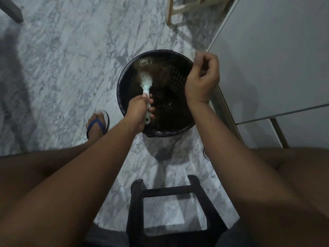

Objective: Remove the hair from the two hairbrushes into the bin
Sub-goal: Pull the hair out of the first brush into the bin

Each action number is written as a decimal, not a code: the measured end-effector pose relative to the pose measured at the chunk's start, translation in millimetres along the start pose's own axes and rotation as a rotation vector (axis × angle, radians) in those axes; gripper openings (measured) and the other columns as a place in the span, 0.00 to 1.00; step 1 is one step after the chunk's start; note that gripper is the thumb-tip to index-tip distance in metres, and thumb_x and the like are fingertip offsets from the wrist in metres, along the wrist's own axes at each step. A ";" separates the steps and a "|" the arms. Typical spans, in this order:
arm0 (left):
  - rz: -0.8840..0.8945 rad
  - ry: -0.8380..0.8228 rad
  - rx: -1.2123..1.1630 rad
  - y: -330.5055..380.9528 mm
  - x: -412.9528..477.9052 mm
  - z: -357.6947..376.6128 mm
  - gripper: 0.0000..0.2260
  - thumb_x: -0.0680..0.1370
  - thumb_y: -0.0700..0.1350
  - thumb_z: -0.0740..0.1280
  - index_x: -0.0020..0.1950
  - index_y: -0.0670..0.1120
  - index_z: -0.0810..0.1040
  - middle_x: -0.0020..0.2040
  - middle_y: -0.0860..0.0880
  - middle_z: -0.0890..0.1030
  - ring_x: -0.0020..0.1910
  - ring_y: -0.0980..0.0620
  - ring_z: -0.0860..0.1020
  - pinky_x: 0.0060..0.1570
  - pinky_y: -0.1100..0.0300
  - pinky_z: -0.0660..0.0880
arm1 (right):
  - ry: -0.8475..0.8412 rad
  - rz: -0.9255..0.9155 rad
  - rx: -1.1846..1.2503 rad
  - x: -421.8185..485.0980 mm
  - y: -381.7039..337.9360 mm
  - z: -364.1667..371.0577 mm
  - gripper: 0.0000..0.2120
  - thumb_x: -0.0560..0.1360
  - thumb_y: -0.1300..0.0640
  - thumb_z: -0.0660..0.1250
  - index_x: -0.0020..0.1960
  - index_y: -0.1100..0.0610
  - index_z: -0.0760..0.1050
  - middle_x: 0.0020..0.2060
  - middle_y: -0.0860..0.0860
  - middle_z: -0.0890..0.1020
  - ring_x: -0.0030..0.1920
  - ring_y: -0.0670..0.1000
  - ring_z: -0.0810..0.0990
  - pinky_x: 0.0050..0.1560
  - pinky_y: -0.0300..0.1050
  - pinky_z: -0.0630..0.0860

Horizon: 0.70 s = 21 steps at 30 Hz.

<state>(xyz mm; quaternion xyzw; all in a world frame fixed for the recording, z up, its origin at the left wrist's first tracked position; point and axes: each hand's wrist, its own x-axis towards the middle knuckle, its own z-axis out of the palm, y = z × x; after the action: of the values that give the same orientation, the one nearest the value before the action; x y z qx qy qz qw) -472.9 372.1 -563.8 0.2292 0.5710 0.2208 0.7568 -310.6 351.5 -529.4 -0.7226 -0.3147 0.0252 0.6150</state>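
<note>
A pale green hairbrush [146,81] is held over a round black bin [124,82] lined with a dark bag. My left hand [138,111] grips its handle, the head pointing away from me. Brownish hair [142,65] clings to the far end of the brush head, blurred. My right hand [203,77] is raised over the bin's right rim with its fingers curled together; a thin wisp seems pinched at the fingertips, but I cannot make it out. Dark clumps lie inside the bin. A second hairbrush is not visible.
Marble-patterned floor [71,59] surrounds the bin. A black plastic stool [174,211] stands between my knees. My left foot in a blue flip-flop [98,123] rests left of the bin. A grey cabinet [276,59] stands to the right, and wooden furniture legs [170,9] behind.
</note>
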 end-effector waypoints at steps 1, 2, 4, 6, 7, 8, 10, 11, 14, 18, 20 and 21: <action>0.004 -0.022 -0.010 1.0 -1.0 1.2 0.10 0.85 0.48 0.57 0.54 0.46 0.75 0.39 0.52 0.73 0.27 0.57 0.69 0.26 0.62 0.67 | -0.046 0.089 -0.032 -4.2 5.1 -0.2 0.07 0.81 0.59 0.64 0.50 0.63 0.77 0.44 0.53 0.80 0.43 0.48 0.78 0.43 0.47 0.78; 0.008 -0.042 -0.013 2.2 -2.0 2.5 0.09 0.84 0.47 0.57 0.55 0.46 0.75 0.39 0.52 0.74 0.27 0.57 0.69 0.26 0.62 0.67 | -0.121 0.192 -0.093 -7.8 9.8 -0.4 0.09 0.81 0.58 0.63 0.55 0.62 0.77 0.49 0.53 0.80 0.47 0.49 0.79 0.49 0.49 0.79; 0.023 -0.068 0.011 3.9 -3.8 4.8 0.08 0.84 0.46 0.57 0.56 0.46 0.75 0.39 0.52 0.74 0.28 0.57 0.69 0.27 0.62 0.66 | -0.294 0.365 -0.257 -13.5 17.3 -0.3 0.16 0.81 0.57 0.61 0.67 0.57 0.73 0.61 0.53 0.77 0.57 0.50 0.79 0.60 0.50 0.77; 0.044 -0.084 0.055 4.2 -4.8 5.9 0.08 0.84 0.46 0.58 0.56 0.45 0.75 0.39 0.52 0.74 0.28 0.57 0.69 0.27 0.62 0.66 | -0.381 0.361 -0.279 -15.1 15.2 2.1 0.22 0.80 0.54 0.62 0.74 0.56 0.67 0.68 0.54 0.71 0.63 0.52 0.76 0.65 0.52 0.75; 0.051 -0.089 0.080 3.7 -4.7 6.0 0.08 0.84 0.46 0.58 0.56 0.45 0.75 0.39 0.51 0.74 0.28 0.56 0.69 0.28 0.62 0.66 | -0.391 0.293 -0.233 -14.7 11.7 4.8 0.25 0.80 0.51 0.62 0.75 0.56 0.66 0.69 0.55 0.71 0.64 0.53 0.76 0.65 0.53 0.75; 0.058 -0.094 0.105 3.2 -4.8 6.0 0.08 0.84 0.46 0.58 0.55 0.46 0.75 0.40 0.51 0.74 0.28 0.56 0.69 0.28 0.62 0.66 | -0.405 0.219 -0.196 -13.5 6.9 7.9 0.27 0.80 0.47 0.64 0.75 0.56 0.65 0.69 0.55 0.71 0.65 0.53 0.75 0.65 0.54 0.76; 0.070 -0.096 0.148 2.1 -4.6 6.1 0.08 0.84 0.47 0.58 0.55 0.46 0.75 0.40 0.51 0.74 0.29 0.56 0.69 0.28 0.61 0.67 | -0.480 0.120 -0.223 -9.3 0.3 17.3 0.33 0.77 0.38 0.65 0.76 0.51 0.63 0.69 0.54 0.71 0.68 0.54 0.72 0.66 0.56 0.74; 0.076 -0.097 0.165 1.3 -4.3 6.0 0.08 0.84 0.47 0.58 0.55 0.45 0.75 0.40 0.51 0.74 0.29 0.56 0.68 0.28 0.61 0.67 | -0.532 0.095 -0.271 -6.4 -1.2 22.4 0.35 0.75 0.35 0.66 0.77 0.48 0.63 0.68 0.53 0.72 0.69 0.53 0.71 0.67 0.55 0.72; 0.083 -0.116 0.187 0.0 -4.8 6.4 0.08 0.84 0.47 0.58 0.55 0.45 0.75 0.40 0.51 0.74 0.29 0.55 0.68 0.29 0.61 0.66 | -0.566 -0.011 -0.365 2.5 4.1 34.0 0.22 0.75 0.37 0.67 0.65 0.45 0.78 0.57 0.48 0.81 0.61 0.53 0.76 0.62 0.57 0.74; 0.046 -0.092 0.064 1.5 -3.9 6.5 0.09 0.85 0.46 0.57 0.56 0.45 0.74 0.39 0.51 0.73 0.28 0.57 0.68 0.27 0.62 0.66 | -0.379 -0.061 -0.263 9.1 6.9 32.5 0.09 0.76 0.47 0.69 0.47 0.50 0.86 0.42 0.46 0.86 0.47 0.52 0.81 0.50 0.56 0.77; 0.008 -0.032 -0.029 3.2 -1.2 4.3 0.10 0.85 0.47 0.55 0.56 0.45 0.73 0.39 0.52 0.72 0.27 0.57 0.67 0.26 0.63 0.65 | -0.298 -0.099 -0.196 11.8 5.5 25.1 0.08 0.76 0.52 0.70 0.47 0.54 0.86 0.40 0.49 0.86 0.43 0.52 0.81 0.48 0.52 0.78; -0.008 -0.002 -0.069 3.9 0.7 2.2 0.10 0.86 0.48 0.55 0.56 0.45 0.73 0.38 0.52 0.72 0.27 0.57 0.67 0.25 0.64 0.65 | -0.255 -0.115 -0.169 14.1 4.6 21.0 0.07 0.76 0.54 0.71 0.47 0.56 0.86 0.39 0.49 0.86 0.43 0.52 0.81 0.47 0.49 0.78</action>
<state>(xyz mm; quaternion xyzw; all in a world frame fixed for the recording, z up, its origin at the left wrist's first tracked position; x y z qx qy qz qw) -470.8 375.4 -561.4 0.2009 0.5631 0.2368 0.7658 -306.2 376.5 -533.8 -0.7433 -0.4322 0.0548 0.5076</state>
